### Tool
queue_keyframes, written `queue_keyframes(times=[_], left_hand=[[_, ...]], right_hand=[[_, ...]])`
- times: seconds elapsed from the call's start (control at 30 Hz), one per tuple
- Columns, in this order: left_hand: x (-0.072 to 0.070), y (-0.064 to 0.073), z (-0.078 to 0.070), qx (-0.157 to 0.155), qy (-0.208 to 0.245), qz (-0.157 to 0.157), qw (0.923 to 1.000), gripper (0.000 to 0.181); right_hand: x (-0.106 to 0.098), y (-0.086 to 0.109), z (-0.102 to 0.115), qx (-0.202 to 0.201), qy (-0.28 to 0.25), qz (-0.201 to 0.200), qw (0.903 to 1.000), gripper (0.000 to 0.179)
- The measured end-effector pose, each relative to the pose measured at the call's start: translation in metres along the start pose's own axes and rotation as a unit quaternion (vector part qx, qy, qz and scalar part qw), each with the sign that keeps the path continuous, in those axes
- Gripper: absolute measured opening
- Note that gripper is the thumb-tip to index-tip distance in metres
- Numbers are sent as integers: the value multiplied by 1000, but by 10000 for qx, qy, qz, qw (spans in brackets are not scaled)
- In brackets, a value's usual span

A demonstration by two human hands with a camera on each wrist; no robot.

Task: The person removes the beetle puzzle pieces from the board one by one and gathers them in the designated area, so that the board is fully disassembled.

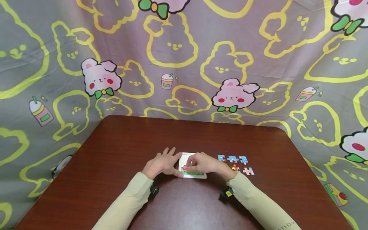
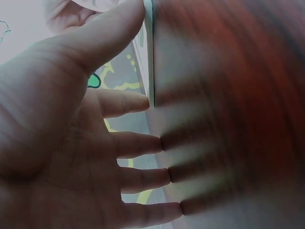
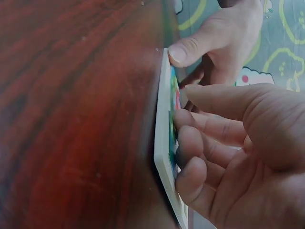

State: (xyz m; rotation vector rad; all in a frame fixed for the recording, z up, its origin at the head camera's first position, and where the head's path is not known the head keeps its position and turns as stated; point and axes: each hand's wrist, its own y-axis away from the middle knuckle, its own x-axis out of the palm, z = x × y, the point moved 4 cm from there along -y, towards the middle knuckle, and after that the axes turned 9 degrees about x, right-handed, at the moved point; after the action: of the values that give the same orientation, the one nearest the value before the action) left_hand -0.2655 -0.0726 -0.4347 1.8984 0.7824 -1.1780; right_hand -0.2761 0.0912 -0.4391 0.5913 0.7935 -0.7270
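A small white-framed puzzle board (image 1: 185, 157) lies flat near the middle of the table, its bottom part filled with green and colourful pieces. My left hand (image 1: 163, 164) spans the board's left side, thumb on the near corner and index finger at the far corner, other fingers spread straight onto the table. Over the board, my right hand (image 1: 203, 163) pinches a small red and blue puzzle piece (image 1: 184, 167) between thumb and index finger, low against the board's left part. In the right wrist view the remaining fingers curl close over the board edge (image 3: 163, 114).
Several loose jigsaw pieces lie right of the board: a back row with blue pieces (image 1: 233, 158), and nearer ones including a pink piece (image 1: 248, 171), partly behind my right wrist. The brown table (image 1: 129, 137) ends at a patterned cloth (image 1: 178, 102) behind.
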Motion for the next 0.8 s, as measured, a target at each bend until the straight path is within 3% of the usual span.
queue_keyframes(times=[0.43, 0.8], left_hand=[[1, 1, -2, 68, 14, -144, 9999, 96], [-1, 1, -3, 73, 75, -154, 9998, 95]], right_hand=[[7, -1, 5, 126, 535, -356, 9979, 11], [5, 0, 6, 128, 601, -292, 9977, 12]])
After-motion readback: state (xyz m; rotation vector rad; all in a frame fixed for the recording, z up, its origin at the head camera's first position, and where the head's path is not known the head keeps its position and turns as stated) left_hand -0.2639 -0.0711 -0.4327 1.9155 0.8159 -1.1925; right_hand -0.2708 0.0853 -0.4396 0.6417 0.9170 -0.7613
